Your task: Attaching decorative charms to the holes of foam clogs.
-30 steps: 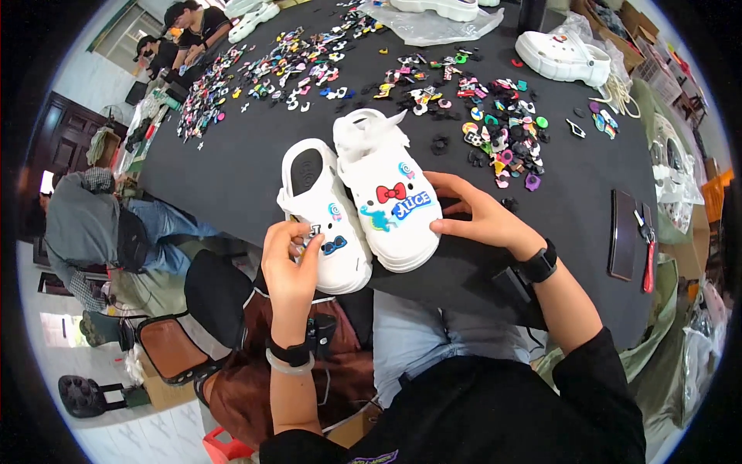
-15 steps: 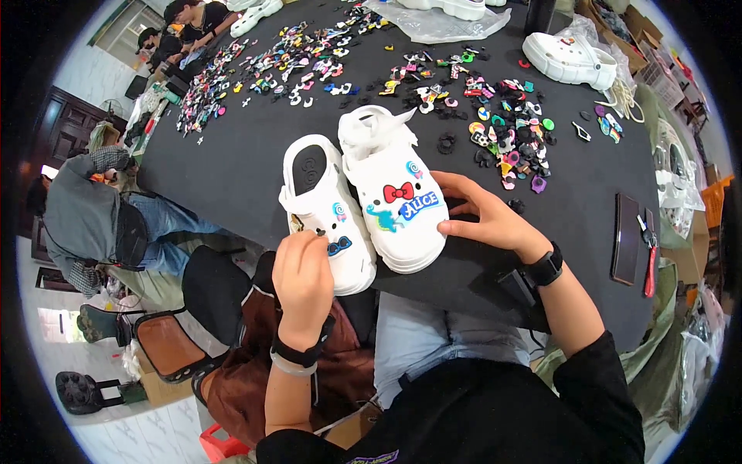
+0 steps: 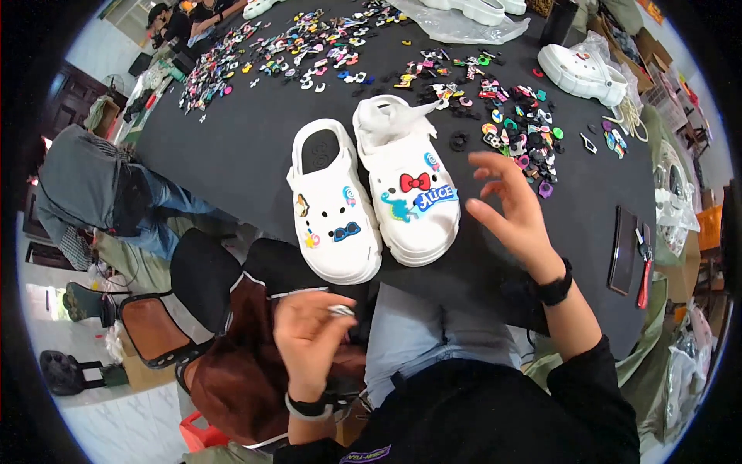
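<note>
Two white clogs stand side by side at the table's near edge, toes toward me. On the left clog (image 3: 352,243) sit a lollipop charm (image 3: 349,196), a blue sunglasses charm (image 3: 347,231) and two small charms along its left side. The right clog (image 3: 425,236) carries a red bow charm (image 3: 415,182), a blue lettered charm (image 3: 437,198), a green dinosaur charm (image 3: 398,207) and another lollipop. My left hand (image 3: 313,332), below the left clog, pinches a small whitish charm (image 3: 340,310), its shape unclear. Beside the right clog, my right hand (image 3: 514,213) hovers open, touching nothing.
Loose charms (image 3: 525,131) lie heaped beyond the right clog, with a wider spread (image 3: 301,50) farther back. Another white clog (image 3: 581,73) stands at the far right. A phone (image 3: 623,251) and red-handled tool (image 3: 644,274) lie rightward. Other people are across the table and leftward.
My left hand has drawn back from the left clog toward me, with a small whitish charm now showing in its fingers. My right hand has let go of the right clog and moved off rightward.
</note>
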`<state>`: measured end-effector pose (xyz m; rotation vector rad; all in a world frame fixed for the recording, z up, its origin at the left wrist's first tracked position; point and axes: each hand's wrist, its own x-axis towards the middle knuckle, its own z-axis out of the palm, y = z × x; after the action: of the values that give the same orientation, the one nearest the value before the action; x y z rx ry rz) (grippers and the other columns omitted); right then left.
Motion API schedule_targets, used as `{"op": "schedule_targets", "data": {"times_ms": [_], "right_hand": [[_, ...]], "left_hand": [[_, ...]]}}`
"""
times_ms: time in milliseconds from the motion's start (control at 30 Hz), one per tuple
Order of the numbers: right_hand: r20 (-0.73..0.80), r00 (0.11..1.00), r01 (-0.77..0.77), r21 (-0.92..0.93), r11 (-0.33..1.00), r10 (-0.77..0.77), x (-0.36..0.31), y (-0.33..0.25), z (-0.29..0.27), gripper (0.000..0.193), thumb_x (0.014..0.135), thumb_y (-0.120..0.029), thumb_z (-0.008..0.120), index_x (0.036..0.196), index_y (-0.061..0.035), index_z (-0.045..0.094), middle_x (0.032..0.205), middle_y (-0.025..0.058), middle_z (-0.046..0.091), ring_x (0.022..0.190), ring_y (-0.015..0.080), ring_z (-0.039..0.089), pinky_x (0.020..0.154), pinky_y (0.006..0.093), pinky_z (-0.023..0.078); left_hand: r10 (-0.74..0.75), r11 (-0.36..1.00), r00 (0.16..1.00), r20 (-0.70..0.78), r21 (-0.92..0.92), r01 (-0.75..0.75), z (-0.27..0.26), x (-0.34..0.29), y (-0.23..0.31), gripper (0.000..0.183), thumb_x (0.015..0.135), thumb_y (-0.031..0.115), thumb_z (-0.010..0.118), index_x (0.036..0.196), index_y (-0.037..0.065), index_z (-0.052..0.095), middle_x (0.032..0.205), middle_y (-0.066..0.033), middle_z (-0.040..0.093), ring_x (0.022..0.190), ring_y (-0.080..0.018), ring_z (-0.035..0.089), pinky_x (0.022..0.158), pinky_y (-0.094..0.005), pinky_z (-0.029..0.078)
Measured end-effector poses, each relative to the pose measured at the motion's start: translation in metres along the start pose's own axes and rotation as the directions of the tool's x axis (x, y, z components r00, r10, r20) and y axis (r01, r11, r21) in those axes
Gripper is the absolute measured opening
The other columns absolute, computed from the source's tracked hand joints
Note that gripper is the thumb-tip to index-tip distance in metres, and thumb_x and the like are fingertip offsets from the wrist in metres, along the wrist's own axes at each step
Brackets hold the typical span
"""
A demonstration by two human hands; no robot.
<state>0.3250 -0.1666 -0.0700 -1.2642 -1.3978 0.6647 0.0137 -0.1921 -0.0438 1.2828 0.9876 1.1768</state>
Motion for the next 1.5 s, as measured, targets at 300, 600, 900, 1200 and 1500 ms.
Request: {"op": "schedule_targets", "data": {"times_ms": [300, 600, 900, 1200, 1500], "right_hand": [[0.71, 0.677, -0.515, 0.269, 0.814, 0.194, -0.041, -0.06, 0.057, 0.038, 0.099, -0.015, 0.059, 0.134, -0.0015, 0.054, 0.107, 0.0085, 0.069, 0.087, 0.0114, 0.065, 0.072, 0.0261, 0.057], [0.529, 0.8, -0.49, 0.304, 0.817, 0.283, -0.003, -0.045, 0.006, 0.032, 0.105, -0.023, 0.047, 0.125, -0.0029, 0.061, 0.092, 0.0055, 0.071, 0.064, 0.0056, 0.061, 0.058, 0.0179, 0.045], [0.491, 0.859, -0.487, 0.702, 0.52, 0.142, 0.016, 0.039, -0.002, 0.033, 0.104, -0.028, 0.05, 0.113, 0.0005, 0.063, 0.084, 0.006, 0.07, 0.065, 0.0096, 0.061, 0.06, 0.0215, 0.044], [0.479, 0.848, -0.53, 0.75, 0.395, 0.229, 0.019, 0.062, 0.003, 0.034, 0.102, -0.028, 0.052, 0.116, 0.0003, 0.063, 0.083, 0.0055, 0.069, 0.072, 0.0099, 0.06, 0.074, 0.0254, 0.05], [0.468, 0.848, -0.529, 0.753, 0.39, 0.247, 0.02, 0.061, 0.003, 0.033, 0.102, -0.029, 0.053, 0.114, -0.0003, 0.064, 0.084, 0.0058, 0.07, 0.071, 0.0093, 0.059, 0.073, 0.0253, 0.05]], "left_hand": [[0.475, 0.657, 0.826, 0.304, 0.502, -0.562, 0.041, 0.002, -0.009, 0.038, 0.071, -0.005, 0.078, 0.108, -0.001, 0.071, 0.093, -0.0133, 0.068, 0.077, -0.0239, 0.065, 0.069, -0.0326, 0.053], [0.388, 0.672, 0.922, 0.019, 0.678, -0.297, -0.024, 0.051, 0.005, 0.026, 0.079, -0.003, 0.071, 0.105, 0.001, 0.069, 0.097, -0.0104, 0.069, 0.091, -0.023, 0.064, 0.079, -0.034, 0.051], [0.249, 0.035, 0.704, 0.666, 0.72, -0.693, 0.019, 0.125, 0.027, 0.029, 0.08, 0.009, 0.069, 0.109, 0.006, 0.069, 0.094, -0.0074, 0.057, 0.094, -0.0248, 0.056, 0.083, -0.0378, 0.043], [-0.133, -0.084, 0.538, 0.832, 0.532, -0.843, 0.026, 0.164, 0.056, 0.031, 0.075, 0.011, 0.072, 0.105, 0.01, 0.071, 0.09, -0.0086, 0.051, 0.089, -0.0274, 0.054, 0.076, -0.0387, 0.045], [-0.27, -0.004, 0.367, 0.89, 0.38, -0.925, 0.046, 0.189, 0.055, 0.029, 0.066, 0.007, 0.078, 0.091, 0.005, 0.064, 0.096, -0.0081, 0.055, 0.096, -0.0278, 0.054, 0.081, -0.0384, 0.047]]}}
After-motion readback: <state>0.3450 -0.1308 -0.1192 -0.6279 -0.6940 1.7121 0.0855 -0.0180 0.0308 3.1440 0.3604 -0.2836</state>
